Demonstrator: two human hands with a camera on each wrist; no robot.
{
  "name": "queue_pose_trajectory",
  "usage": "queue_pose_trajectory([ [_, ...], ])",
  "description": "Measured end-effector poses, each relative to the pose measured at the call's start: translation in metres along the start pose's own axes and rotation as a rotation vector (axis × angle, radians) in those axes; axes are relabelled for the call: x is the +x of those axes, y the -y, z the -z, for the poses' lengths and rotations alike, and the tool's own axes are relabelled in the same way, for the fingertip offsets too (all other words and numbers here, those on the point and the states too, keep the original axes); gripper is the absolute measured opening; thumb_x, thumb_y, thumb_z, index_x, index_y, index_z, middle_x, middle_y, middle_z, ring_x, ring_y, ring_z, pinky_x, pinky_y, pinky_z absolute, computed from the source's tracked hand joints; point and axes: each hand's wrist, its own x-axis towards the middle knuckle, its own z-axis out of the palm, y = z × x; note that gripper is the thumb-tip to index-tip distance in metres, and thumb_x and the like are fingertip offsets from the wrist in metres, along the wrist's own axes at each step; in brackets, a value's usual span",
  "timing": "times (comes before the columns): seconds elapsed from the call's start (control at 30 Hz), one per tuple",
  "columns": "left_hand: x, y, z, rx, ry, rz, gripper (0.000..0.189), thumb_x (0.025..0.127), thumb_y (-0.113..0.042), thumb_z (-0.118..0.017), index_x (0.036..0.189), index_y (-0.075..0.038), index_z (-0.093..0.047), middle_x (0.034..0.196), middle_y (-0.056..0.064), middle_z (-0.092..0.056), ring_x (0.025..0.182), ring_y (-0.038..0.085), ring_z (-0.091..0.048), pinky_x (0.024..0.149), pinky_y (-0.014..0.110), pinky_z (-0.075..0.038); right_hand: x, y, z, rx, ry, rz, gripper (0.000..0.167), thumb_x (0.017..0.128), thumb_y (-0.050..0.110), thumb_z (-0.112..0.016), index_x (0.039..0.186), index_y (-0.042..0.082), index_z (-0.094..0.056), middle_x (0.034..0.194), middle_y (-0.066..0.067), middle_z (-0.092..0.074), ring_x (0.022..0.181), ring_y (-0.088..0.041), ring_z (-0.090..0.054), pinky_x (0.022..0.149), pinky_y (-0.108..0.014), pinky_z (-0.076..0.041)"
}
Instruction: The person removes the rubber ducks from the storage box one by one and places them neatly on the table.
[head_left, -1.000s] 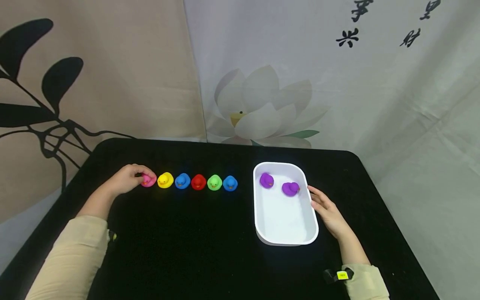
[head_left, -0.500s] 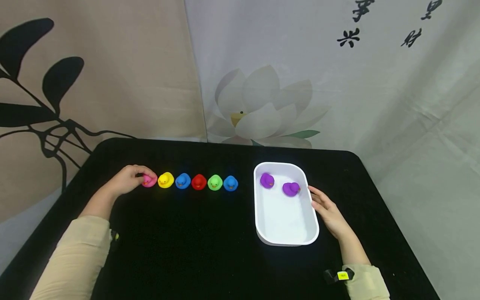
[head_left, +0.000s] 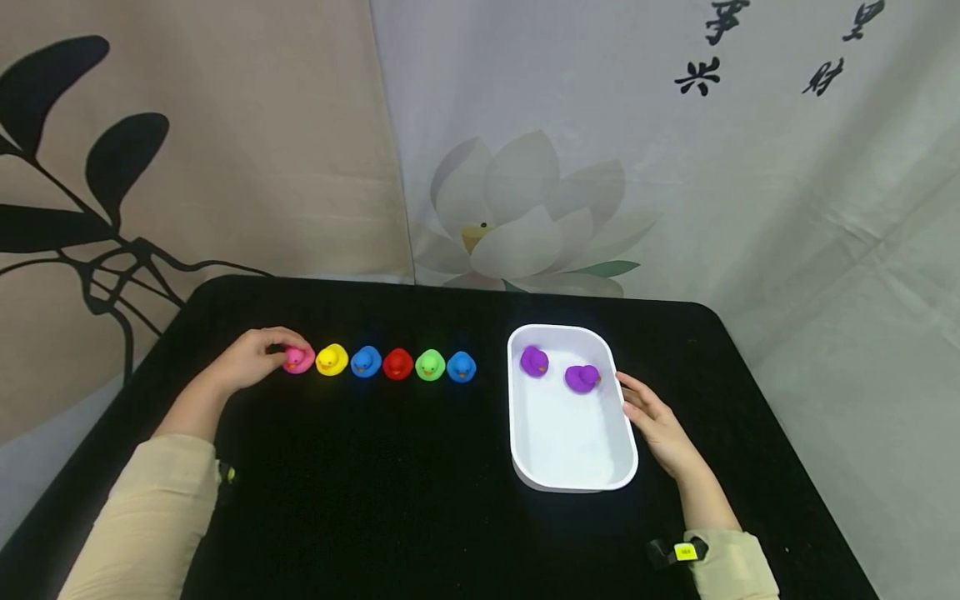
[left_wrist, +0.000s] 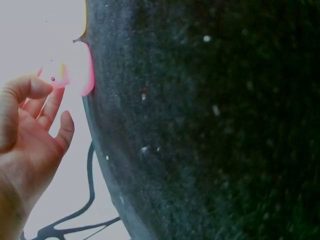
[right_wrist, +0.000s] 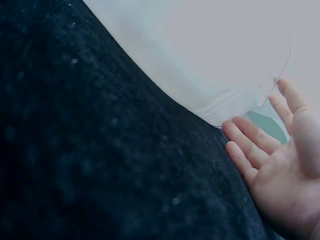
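Observation:
My left hand [head_left: 258,358] is at the left end of a row of rubber ducks, its thumb and fingers around a pink rubber duck [head_left: 299,361]. In the left wrist view the thumb meets the pink duck [left_wrist: 80,70] and other fingers curve behind it. To its right stand a yellow duck [head_left: 332,360], a blue duck [head_left: 366,362], a red duck [head_left: 397,364], a green duck [head_left: 431,365] and another blue duck [head_left: 461,367]. My right hand [head_left: 660,429] touches the right side of a white tray [head_left: 573,450] with extended fingers; two purple ducks [head_left: 582,378] lie inside.
The black-covered table [head_left: 360,500] has rounded back corners. Behind it hangs a printed cloth backdrop [head_left: 525,100] with a lotus flower, dark leaves and written characters. A dark band with a yellow label [head_left: 686,552] sits at the right wrist.
My left hand's fingers have shifted slightly up and back, so more of the pink duck shows. The duck, the row, the tray and my right hand stay in place.

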Motion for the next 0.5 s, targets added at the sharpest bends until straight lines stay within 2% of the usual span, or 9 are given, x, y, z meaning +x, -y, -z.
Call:
queue_pose_trajectory([
  [0.27, -0.006, -0.013, 0.007, 0.074, -0.092, -0.049, 0.031, 0.092, 0.003, -0.051, 0.122, -0.001, -0.059, 0.128, 0.025, -0.048, 0.12, 0.046, -0.038, 0.093, 0.067, -0.031, 0.0, 0.001, 0.0, 0.029, 0.009, 0.008, 0.051, 0.1, 0.02, -0.05, 0.147, 0.006, -0.033, 0.143, -0.023, -0.041, 0.118, -0.009, -0.05, 0.09, -0.021, -0.043],
  [0.5, -0.013, -0.032, 0.008, 0.106, -0.194, -0.111, 0.029, 0.095, -0.003, -0.053, 0.122, -0.004, -0.061, 0.131, 0.02, -0.049, 0.118, 0.041, -0.041, 0.087, 0.059, -0.037, 0.0, -0.001, 0.0, 0.02, 0.009, 0.014, 0.051, 0.1, 0.02, -0.051, 0.147, 0.007, -0.034, 0.142, -0.023, -0.041, 0.117, -0.008, -0.051, 0.089, -0.021, -0.043],
])
